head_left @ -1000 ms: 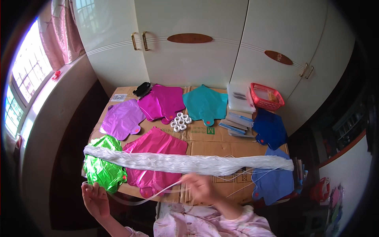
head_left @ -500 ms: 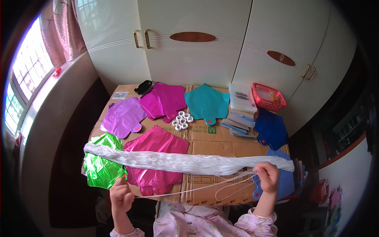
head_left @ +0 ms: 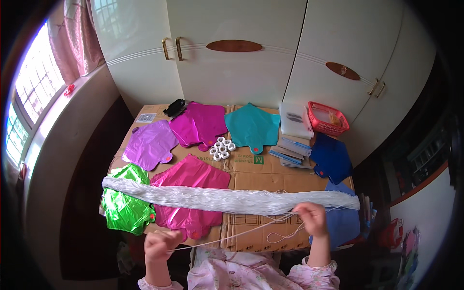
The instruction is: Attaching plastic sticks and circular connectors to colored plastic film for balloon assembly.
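Observation:
A long hank of white string point(head_left: 251, 200) stretches left to right across the cardboard table top, over several foil balloons. Below it, near the front edge, my left hand point(head_left: 159, 246) is closed on the end of some thin white string. That string point(head_left: 237, 235) slants up, nearly taut, to my right hand point(head_left: 313, 218), whose fingers pinch it just below the right half of the hank. A loose loop hangs beneath my right hand. Under the hank lie a green foil balloon point(head_left: 126, 210) and a pink one point(head_left: 193, 175), both flat.
Further back are flat purple point(head_left: 151, 143), magenta point(head_left: 199, 124), teal point(head_left: 253, 126) and dark blue balloons point(head_left: 331, 157). White tape rolls point(head_left: 222, 149) sit mid-table. Clear plastic bags point(head_left: 295, 121), a stack of packets point(head_left: 292, 152) and a red basket point(head_left: 328, 118) stand back right. Cabinets point(head_left: 237, 72) rise behind.
My left hand has moved right and slightly down. My right hand has shifted left and a little lower. The hands are nearer together, both still holding the string.

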A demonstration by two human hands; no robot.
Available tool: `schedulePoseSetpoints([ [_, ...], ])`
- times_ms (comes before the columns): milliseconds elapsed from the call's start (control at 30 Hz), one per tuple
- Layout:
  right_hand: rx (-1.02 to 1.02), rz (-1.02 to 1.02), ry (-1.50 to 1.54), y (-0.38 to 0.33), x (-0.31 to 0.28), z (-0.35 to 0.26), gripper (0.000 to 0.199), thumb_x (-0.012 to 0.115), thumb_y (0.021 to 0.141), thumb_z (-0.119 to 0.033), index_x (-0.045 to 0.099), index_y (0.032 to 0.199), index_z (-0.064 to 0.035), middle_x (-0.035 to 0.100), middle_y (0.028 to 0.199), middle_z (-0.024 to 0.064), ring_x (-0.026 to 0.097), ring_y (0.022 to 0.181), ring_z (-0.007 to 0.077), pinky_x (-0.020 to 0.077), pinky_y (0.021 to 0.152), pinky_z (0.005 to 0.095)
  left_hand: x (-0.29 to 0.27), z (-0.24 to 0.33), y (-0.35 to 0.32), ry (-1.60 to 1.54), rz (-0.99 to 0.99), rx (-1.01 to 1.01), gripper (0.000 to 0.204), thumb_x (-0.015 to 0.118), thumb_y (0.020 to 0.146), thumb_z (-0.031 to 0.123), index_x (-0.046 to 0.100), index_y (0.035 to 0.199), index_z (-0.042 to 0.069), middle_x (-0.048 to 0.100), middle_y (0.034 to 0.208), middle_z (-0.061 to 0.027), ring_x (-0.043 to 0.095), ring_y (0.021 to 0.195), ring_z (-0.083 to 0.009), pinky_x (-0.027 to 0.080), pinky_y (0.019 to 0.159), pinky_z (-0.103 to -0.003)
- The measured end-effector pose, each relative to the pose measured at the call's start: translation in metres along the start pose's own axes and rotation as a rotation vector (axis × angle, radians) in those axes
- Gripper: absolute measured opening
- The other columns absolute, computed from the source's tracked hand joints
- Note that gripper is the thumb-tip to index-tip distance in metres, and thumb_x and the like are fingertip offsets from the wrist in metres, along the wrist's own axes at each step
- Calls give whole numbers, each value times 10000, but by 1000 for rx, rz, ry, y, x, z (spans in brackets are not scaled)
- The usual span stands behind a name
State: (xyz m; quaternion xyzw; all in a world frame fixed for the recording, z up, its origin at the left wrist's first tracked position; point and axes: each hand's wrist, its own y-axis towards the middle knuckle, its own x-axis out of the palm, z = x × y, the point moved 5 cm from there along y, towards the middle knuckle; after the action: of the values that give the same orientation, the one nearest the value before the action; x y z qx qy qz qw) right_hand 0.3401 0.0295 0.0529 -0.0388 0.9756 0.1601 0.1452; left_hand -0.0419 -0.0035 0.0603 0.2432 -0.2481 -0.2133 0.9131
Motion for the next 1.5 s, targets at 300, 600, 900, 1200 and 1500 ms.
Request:
schedulePoseSetpoints([
  [300, -136, -332, 358, -11, 15, -24, 72, 591, 837, -64, 634, 814, -10, 663, 738, 101, 649, 659, 176, 494, 586, 256, 5, 13, 17, 1603, 105, 54, 154, 649, 681, 73, 518, 602, 58, 489, 534, -51, 429, 567, -218, 303, 561, -350],
  [600, -116, -469, 27, -19, 68, -14, 128, 608, 850, -123, 637, 814, -4, 662, 753, 77, 603, 611, 131, 469, 549, 263, 0, -5, 16, -203, 896, 0, 200, 528, 876, 253, 626, 879, 79, 584, 916, -57, 461, 899, -184, 368, 686, -334],
  [900, 30, 35, 304, -20, 36, 20, 139, 592, 854, -134, 628, 835, -1, 652, 728, 91, 638, 658, 190, 471, 563, 281, 29, -32, 23, 98, -18, -209, 314, 545, 856, 170, 546, 558, 69, 511, 506, -28, 418, 554, -191, 329, 585, -341],
  [1200, -227, -540, 641, -34, 60, -25, 92, 569, 840, -59, 638, 852, 0, 629, 699, 103, 604, 615, 208, 463, 573, 268, 42, -35, 35, 1396, -100, -52, 130, 513, 790, 40, 616, 711, 35, 563, 703, -58, 484, 681, -195, 360, 676, -326],
  [1500, -155, -490, 94, -39, 90, -10, 155, 582, 864, -138, 640, 830, 1, 613, 654, 85, 567, 553, 177, 440, 527, 248, 42, -65, 28, 378, 248, -269, 428, 541, 837, 98, 479, 1254, 25, 551, 966, -84, 489, 809, -245, 374, 844, -397],
])
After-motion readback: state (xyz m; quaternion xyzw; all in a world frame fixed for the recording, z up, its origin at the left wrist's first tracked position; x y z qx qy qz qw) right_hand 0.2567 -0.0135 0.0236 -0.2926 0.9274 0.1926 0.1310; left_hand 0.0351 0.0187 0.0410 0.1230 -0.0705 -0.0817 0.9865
